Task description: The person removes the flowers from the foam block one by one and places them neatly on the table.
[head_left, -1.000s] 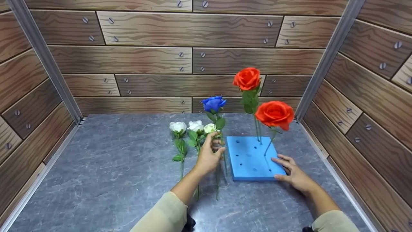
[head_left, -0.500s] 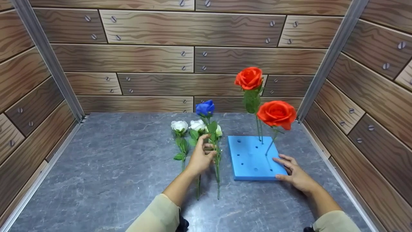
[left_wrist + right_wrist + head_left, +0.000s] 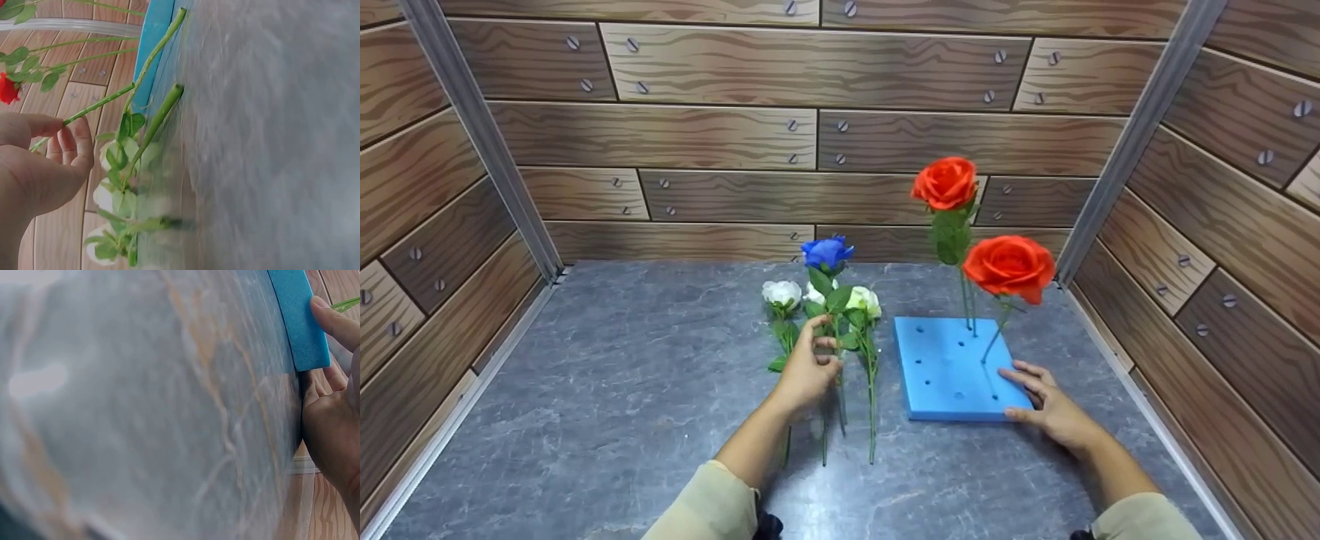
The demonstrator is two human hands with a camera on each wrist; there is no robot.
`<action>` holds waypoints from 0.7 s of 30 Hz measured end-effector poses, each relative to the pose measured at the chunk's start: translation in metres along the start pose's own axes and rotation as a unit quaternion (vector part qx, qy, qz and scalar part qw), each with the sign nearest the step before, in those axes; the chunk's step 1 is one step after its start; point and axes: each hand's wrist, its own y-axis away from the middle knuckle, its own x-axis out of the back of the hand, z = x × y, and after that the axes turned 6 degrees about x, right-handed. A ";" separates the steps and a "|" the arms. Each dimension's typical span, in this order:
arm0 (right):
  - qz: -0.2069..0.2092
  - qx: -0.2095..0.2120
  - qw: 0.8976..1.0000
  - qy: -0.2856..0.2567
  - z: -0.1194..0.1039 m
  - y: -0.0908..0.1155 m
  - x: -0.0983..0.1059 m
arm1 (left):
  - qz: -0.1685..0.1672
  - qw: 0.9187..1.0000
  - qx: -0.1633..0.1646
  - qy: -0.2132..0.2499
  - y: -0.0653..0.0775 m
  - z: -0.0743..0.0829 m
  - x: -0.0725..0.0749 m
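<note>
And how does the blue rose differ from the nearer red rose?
The blue rose is held by its stem in the left hand; the nearer red rose stands unheld in the blue block. The blue rose's bloom looks smaller than the red rose's in the head view. Both have green stems.

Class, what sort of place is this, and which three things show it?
Probably a small booth set up for tabletop work, not an ordinary room: wood-plank-patterned walls enclose the back and both sides, grey metal posts frame the corners, and a grey marbled surface spreads between them.
</note>
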 end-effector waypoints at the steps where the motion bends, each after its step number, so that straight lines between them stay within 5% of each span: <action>1: 0.000 0.000 1.000 -0.001 0.000 0.000 0.000 | 0.000 1.000 0.001 -0.001 0.001 0.000 0.002; 21: -0.004 -0.008 1.000 -0.001 0.000 0.002 -0.001 | 0.038 0.996 0.014 -0.079 0.030 -0.004 0.054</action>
